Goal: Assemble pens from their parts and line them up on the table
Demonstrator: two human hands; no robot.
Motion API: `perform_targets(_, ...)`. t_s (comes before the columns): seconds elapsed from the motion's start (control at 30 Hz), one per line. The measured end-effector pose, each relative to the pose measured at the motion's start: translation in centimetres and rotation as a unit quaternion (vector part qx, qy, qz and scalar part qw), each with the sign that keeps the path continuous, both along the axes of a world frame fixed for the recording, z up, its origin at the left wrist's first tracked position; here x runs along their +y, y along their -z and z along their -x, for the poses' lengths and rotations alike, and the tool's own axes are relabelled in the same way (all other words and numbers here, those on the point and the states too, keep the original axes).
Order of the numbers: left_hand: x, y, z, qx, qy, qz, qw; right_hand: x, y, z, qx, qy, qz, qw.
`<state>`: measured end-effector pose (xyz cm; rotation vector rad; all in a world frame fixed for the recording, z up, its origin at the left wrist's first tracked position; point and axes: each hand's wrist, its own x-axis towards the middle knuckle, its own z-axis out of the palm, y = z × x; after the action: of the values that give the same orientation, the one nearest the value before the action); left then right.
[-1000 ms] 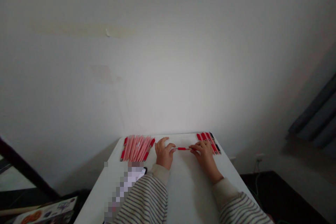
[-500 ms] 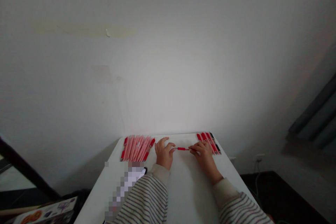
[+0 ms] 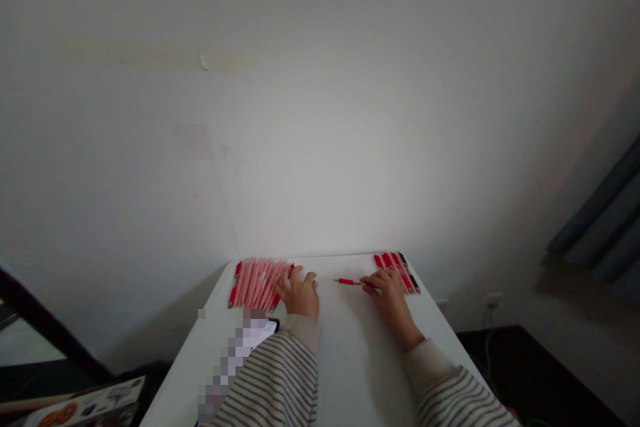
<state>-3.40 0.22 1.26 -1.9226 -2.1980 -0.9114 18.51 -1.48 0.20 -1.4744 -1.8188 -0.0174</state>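
Observation:
My right hand pinches a pen with a red grip; its tip points left over the table. Fingers spread, my left hand is at the right edge of a row of pink and red pens. Its fingertips overlap the outermost pen there, and I cannot tell whether they touch it. A smaller group of red and pink pens, with a black-ended one at its right, lies just beyond my right hand, which partly covers it.
The white table stands against a pale wall. A phone, mostly pixelated, lies by my left sleeve. At the lower left is a printed box. A wall socket with a cable is at the right, below a dark curtain.
My left hand has let go of the tip end of the pen and moved left to the row of pens. My right hand stays in place, still holding the pen.

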Motion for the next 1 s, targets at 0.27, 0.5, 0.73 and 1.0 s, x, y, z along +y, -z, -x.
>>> perform_targets(0.27, 0.2, 0.4, 0.2, 0.012, 0.019, -0.044, 0.999, -0.1, -0.1, 0.1, 0.002, 0.001, 0.004, 1.0)
perform_targets(0.5, 0.5, 0.4, 0.2, -0.035, 0.086, -0.108, 0.99, -0.2, -0.2, 0.3, 0.006, -0.01, 0.013, 1.0)
perform_targets(0.73, 0.5, 0.3, -0.2, -0.07, 0.093, -0.11, 0.987, -0.3, -0.3, 0.3, 0.004, -0.016, 0.005, 1.0)
perform_targets(1.0, 0.7, 1.0, -0.1, -0.053, 0.097, -0.114, 0.987, -0.4, -0.2, 0.6, 0.008, -0.016, 0.004, 1.0)
